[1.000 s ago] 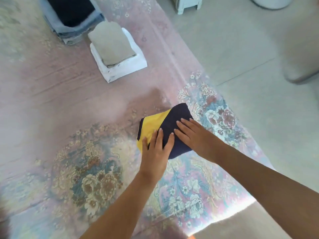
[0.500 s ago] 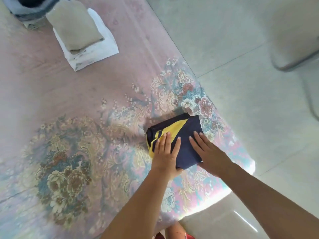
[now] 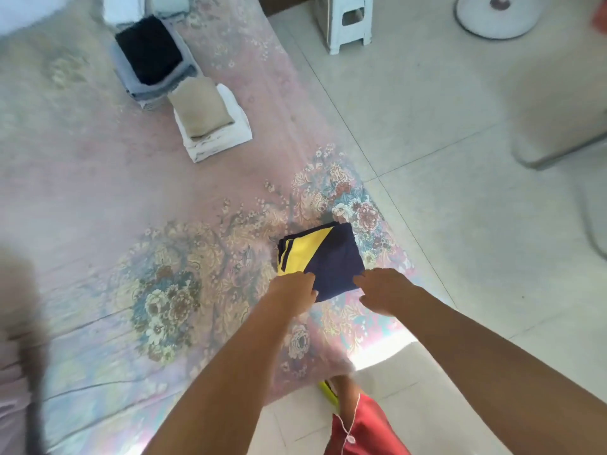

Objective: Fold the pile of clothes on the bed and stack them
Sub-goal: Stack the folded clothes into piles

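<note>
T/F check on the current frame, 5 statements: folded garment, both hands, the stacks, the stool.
1. The navy and yellow garment lies folded near the bed's corner. True.
2. The left hand and right hand both grip its near edge. True.
3. The garment already sits on top of a stack. False: it lies alone on the floral bedspread, apart from both stacks.
4. The beige piece tops the white stack. True.
5. The white stool stands on the bed. False: it stands on the tiled floor beside the bed.
</note>
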Available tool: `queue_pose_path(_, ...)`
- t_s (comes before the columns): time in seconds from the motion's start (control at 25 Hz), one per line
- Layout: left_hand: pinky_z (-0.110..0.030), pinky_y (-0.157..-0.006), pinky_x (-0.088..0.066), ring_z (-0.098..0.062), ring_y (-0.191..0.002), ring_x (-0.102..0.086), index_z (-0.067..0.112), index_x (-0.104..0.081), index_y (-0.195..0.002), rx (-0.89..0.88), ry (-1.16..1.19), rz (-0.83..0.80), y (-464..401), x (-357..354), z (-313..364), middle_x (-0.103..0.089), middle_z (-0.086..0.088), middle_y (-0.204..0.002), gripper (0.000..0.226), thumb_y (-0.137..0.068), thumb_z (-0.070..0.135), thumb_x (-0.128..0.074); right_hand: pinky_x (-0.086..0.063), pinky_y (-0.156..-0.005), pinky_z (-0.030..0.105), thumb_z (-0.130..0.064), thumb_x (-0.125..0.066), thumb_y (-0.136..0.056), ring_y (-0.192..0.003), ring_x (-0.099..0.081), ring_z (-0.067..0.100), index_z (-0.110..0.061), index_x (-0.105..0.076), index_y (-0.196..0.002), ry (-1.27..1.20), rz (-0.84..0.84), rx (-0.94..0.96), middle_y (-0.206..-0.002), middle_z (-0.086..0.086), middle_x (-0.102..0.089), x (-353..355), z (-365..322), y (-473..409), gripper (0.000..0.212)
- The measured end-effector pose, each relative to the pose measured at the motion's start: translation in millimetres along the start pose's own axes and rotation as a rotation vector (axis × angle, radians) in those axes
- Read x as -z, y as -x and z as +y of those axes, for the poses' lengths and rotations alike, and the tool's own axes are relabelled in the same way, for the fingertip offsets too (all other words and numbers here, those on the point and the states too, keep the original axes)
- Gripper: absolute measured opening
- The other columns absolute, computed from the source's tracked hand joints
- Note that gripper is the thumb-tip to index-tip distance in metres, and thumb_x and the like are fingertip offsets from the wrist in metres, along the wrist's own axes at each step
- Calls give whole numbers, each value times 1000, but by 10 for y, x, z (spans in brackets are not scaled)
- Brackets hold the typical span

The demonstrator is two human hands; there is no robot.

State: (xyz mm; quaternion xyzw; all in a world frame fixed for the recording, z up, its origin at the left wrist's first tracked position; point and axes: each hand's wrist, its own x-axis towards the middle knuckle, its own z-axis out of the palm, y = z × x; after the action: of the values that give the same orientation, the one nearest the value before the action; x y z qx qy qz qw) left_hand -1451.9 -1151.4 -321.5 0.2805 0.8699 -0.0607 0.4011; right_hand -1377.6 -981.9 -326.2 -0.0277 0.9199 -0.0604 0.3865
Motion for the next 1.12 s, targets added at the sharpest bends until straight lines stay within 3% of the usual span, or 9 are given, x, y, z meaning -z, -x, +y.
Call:
queue_pose_path(0.2,-38,-89,-42,-30,-113,-54,9,-48,-124,16,-6,184,1233,828,580,-54,-11,-124,34,-101,29,-34,-29,-111,32,-35,-35,-99,-136,-33,18,-26,-35,-143,-45,49,30,-149,-2,-35,819,368,1273,44)
queue_pose_path(0.4,-38,-81,-47,-27,-99,-58,14,-53,-114,-57,-14,397,1564,1330,1058,-60,-6,-113,31,-98,35,-37,-34,-106,33,-39,-41,-97,-129,-41,19,-28,-33,-144,-83,228,171,-144,-3,-41,1452,714,1743,49)
queue_pose_path(0.6,-36,-83,-47,-26,-99,-57,18,-53,-114,127,243,466,1006,1825,1819,-60,-5,-109,28,-98,35,-38,-39,-101,36,-33,-45,-96,-123,-46,22,-19,-39,-139,-17,205,280,-139,4,-46,2082,1953,1535,46)
queue_pose_path(0.76,-31,-91,-40,-22,-116,-52,19,-50,-127,249,405,379,586,2250,2410,-54,-5,-129,33,-100,32,-37,-38,-102,37,-32,-41,-97,-125,-42,24,-17,-36,-141,94,182,335,-139,6,-44,2643,2764,1258,47)
queue_pose_path(0.92,-32,-100,-39,-21,-123,-48,20,-44,-137,322,487,436,294,2811,2672,-50,-3,-136,40,-100,35,-36,-36,-104,37,-34,-38,-99,-127,-42,23,-18,-39,-140,169,147,440,-141,5,-44,3165,3054,916,44)
queue_pose_path(1.12,-35,-95,-41,-26,-117,-52,15,-46,-132,499,513,365,-41,3063,2306,-53,-7,-129,40,-100,37,-36,-37,-104,37,-33,-34,-100,-128,-42,23,-20,-35,-142,325,60,518,-143,5,-42,3777,3005,272,44)
